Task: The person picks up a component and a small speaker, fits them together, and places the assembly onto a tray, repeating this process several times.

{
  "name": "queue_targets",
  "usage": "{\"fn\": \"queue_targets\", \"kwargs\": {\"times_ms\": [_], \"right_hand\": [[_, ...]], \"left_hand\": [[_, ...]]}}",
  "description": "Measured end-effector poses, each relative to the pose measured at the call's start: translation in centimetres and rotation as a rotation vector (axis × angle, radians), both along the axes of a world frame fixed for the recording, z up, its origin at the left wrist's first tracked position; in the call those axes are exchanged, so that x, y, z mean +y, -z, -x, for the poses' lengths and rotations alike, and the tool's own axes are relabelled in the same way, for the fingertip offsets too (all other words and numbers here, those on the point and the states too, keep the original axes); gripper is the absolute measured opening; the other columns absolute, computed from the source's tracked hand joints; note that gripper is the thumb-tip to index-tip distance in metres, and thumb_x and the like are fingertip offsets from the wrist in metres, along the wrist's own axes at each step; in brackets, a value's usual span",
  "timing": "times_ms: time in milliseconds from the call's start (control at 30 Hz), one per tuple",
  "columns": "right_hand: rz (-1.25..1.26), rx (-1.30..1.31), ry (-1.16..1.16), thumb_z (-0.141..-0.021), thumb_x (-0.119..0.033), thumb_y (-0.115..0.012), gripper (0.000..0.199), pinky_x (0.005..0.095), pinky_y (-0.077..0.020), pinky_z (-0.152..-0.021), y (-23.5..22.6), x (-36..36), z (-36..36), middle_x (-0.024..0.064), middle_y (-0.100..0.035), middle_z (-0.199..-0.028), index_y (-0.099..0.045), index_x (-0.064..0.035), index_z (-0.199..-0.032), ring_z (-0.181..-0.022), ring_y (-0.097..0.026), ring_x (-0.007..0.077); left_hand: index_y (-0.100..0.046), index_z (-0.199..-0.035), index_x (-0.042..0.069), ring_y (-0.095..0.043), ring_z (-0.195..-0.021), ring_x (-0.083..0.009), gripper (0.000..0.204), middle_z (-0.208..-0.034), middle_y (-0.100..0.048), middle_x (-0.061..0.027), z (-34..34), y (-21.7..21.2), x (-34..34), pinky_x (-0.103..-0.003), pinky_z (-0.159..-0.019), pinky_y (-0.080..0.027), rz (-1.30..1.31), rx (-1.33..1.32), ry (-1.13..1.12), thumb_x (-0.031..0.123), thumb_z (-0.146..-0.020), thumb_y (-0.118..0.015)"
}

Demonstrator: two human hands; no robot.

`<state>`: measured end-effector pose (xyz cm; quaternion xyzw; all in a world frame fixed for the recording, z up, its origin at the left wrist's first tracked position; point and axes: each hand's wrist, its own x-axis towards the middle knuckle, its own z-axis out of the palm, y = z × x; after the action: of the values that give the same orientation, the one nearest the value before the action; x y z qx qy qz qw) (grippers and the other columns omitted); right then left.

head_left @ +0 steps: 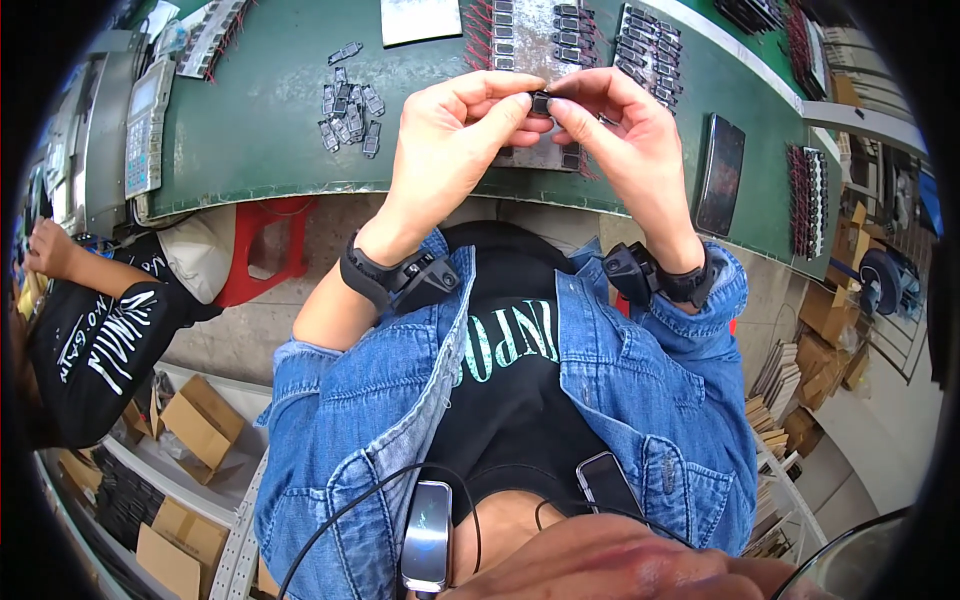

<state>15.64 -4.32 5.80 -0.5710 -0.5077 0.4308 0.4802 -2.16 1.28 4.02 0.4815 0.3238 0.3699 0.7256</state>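
Between the fingertips of both hands I hold a small black rectangular part (541, 103) above the near edge of the green table (260, 130). My left hand (462, 125) pinches it from the left with thumb and fingers. From the other side, my right hand (620, 118) grips it with thumb and forefinger. Under and behind my hands lies a metal plate (530, 45) with rows of similar black parts and red wires along its side. To the left is a loose heap of small black parts (347, 108). My fingers hide some of the held part.
A white square sheet (420, 20) lies at the back. Right of my hand are a second filled plate (648, 50), a dark phone (721, 172) and a wired strip of parts (808, 200). A keypad device (148, 130) stands left. A co-worker's arm (70, 255) and a red stool (265, 250) are beyond.
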Motion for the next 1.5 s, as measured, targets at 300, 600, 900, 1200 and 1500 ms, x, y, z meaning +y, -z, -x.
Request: {"fn": "queue_targets", "kwargs": {"times_ms": [300, 600, 900, 1200, 1500], "right_hand": [[-0.427, -0.580, 0.181, -0.087, -0.002, -0.072, 0.014, 0.0246, -0.0537, -0.074, 0.8, 0.1, 1.4, 0.0063, -0.068, -0.096, -0.071, -0.0037, -0.101, -0.084, -0.067, 0.0147], [-0.242, -0.605, 0.146, -0.089, -0.007, -0.071, 0.011, 0.0279, -0.0520, -0.073, 0.4, 0.1, 1.4, 0.0060, -0.066, -0.093, -0.067, -0.0006, -0.097, -0.082, -0.064, 0.0161], [0.025, -0.272, 0.010, -0.095, -0.013, -0.069, 0.017, 0.0232, -0.0506, -0.069, 0.6, 0.5, -0.2, 0.0010, -0.063, -0.090, -0.064, -0.0022, -0.106, -0.084, -0.061, 0.0083], [0.096, -0.106, -0.005, -0.095, -0.011, -0.068, 0.017, 0.0224, -0.0516, -0.072, 0.4, 0.5, -0.2, 0.0012, -0.066, -0.094, -0.063, -0.0031, -0.109, -0.085, -0.062, 0.0063], [-0.091, -0.353, 0.017, -0.092, -0.007, -0.070, 0.018, 0.0255, -0.0538, -0.076, 0.3, 0.1, 0.9, 0.0052, -0.068, -0.094, -0.064, 0.0002, -0.107, -0.085, -0.066, 0.0104]], "left_hand": [[-0.066, -0.117, -0.004, -0.072, -0.089, -0.0137, 0.022, -0.100, -0.073, -0.0111, -0.6, 0.7, -0.3, -0.025, -0.081, -0.060, -0.056, -0.033, -0.118, 0.007, -0.099, -0.062], [-0.066, -0.117, -0.004, -0.071, -0.089, -0.0133, 0.021, -0.101, -0.073, -0.0102, -0.8, 1.5, -0.5, -0.026, -0.081, -0.060, -0.141, -0.015, -0.201, 0.005, -0.099, -0.061], [-0.068, -0.115, -0.005, -0.072, -0.090, -0.0131, 0.020, -0.101, -0.074, -0.0093, -0.6, 1.4, -0.8, -0.025, -0.080, -0.060, -0.150, 0.065, -0.124, 0.004, -0.099, -0.059], [-0.068, -0.114, -0.004, -0.072, -0.087, -0.0125, 0.019, -0.096, -0.074, -0.0091, -0.6, 1.1, -0.9, -0.024, -0.078, -0.059, -0.156, 0.092, -0.097, 0.003, -0.098, -0.059], [-0.069, -0.111, -0.003, -0.072, -0.086, -0.0121, 0.018, -0.094, -0.075, -0.0080, -0.6, 1.3, -1.0, -0.026, -0.077, -0.059, -0.247, 0.126, -0.144, 0.003, -0.095, -0.064]]}}
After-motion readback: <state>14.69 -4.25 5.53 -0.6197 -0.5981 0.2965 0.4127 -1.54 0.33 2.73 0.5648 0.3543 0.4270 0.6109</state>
